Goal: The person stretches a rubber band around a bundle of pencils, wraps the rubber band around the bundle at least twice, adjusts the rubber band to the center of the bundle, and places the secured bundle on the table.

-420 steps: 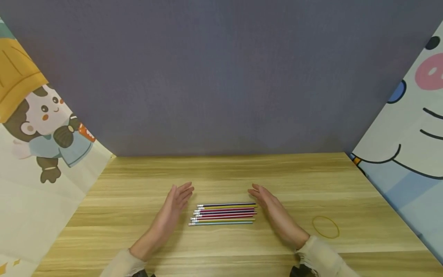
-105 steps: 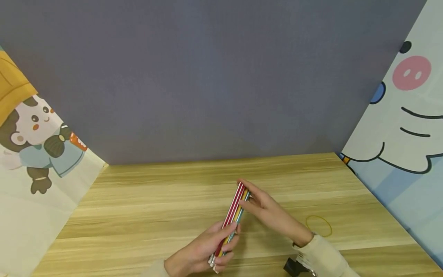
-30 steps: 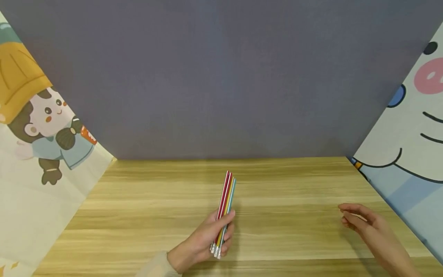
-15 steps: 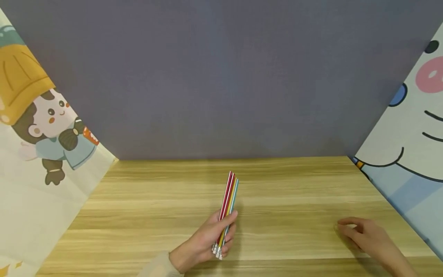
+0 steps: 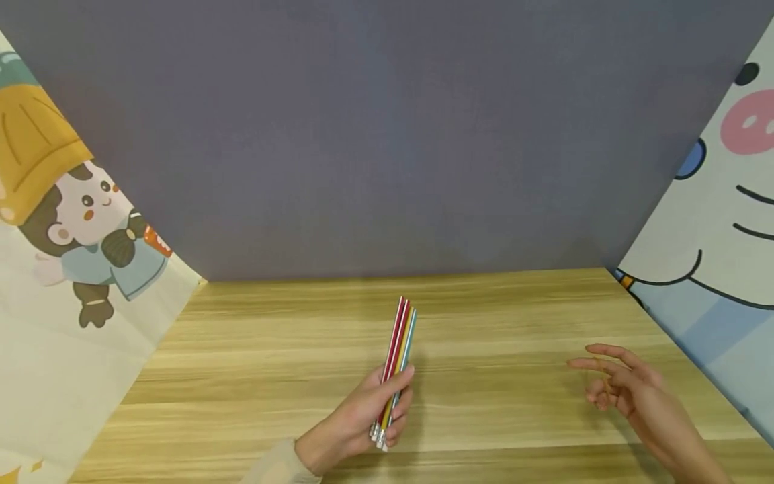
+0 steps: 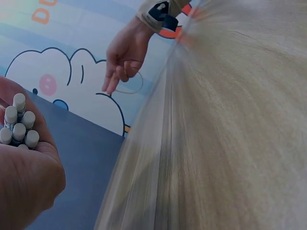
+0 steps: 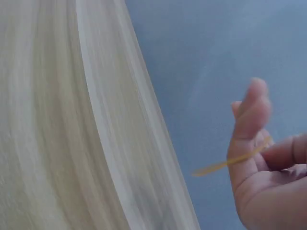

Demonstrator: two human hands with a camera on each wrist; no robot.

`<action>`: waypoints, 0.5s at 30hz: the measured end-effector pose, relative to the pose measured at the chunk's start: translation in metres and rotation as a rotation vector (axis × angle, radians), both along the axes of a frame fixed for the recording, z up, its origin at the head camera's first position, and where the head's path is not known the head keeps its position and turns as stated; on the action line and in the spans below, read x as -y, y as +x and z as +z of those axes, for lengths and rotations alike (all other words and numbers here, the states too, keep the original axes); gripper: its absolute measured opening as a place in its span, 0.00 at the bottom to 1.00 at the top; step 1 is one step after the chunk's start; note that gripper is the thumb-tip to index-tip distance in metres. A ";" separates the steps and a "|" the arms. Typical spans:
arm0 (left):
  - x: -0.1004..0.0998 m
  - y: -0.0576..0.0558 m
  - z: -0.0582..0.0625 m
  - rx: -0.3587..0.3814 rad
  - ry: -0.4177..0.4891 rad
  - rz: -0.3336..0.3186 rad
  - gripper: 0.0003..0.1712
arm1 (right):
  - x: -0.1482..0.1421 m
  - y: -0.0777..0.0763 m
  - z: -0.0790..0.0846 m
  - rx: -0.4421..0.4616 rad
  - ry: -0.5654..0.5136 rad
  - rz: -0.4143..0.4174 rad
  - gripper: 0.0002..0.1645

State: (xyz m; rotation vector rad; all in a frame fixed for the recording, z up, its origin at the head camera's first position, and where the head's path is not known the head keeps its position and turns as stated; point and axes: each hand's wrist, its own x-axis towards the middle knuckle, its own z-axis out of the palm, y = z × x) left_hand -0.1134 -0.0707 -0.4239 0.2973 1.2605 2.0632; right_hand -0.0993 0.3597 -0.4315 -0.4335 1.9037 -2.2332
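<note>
My left hand (image 5: 363,410) grips a bundle of pencils (image 5: 396,343) above the middle of the table. Their red, yellow and blue shafts stand tilted, plain ends pointing away and eraser ends low by the palm. In the left wrist view several white erasers (image 6: 29,120) show inside the curled left hand. At the right side my right hand (image 5: 641,390) is raised over the table with a thin yellow rubber band (image 7: 211,168). Two of its fingers reach out and others curl in; the band crosses the fingers, and part of its loop sticks out beyond them.
The wood-grain table (image 5: 242,349) ends at a grey upright panel (image 5: 387,148) at the back. Printed cartoon sheets stand at the left (image 5: 91,222) and right (image 5: 719,228) sides.
Earlier the pencils lay in a row and the band on the table; the left hand then took up the pencils. In the last half second the right hand has lifted the band and spread its fingers.
</note>
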 end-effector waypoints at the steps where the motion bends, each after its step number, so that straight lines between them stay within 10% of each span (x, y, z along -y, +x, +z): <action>1: 0.000 0.000 0.000 0.002 0.000 -0.001 0.18 | 0.003 0.001 0.000 -0.002 -0.005 -0.026 0.23; 7: 0.000 -0.001 0.000 0.011 0.008 -0.016 0.17 | 0.025 0.003 0.003 0.048 0.172 -0.243 0.05; 15: -0.001 0.000 -0.006 -0.001 0.005 -0.045 0.17 | 0.060 0.005 0.008 0.050 0.528 -0.355 0.19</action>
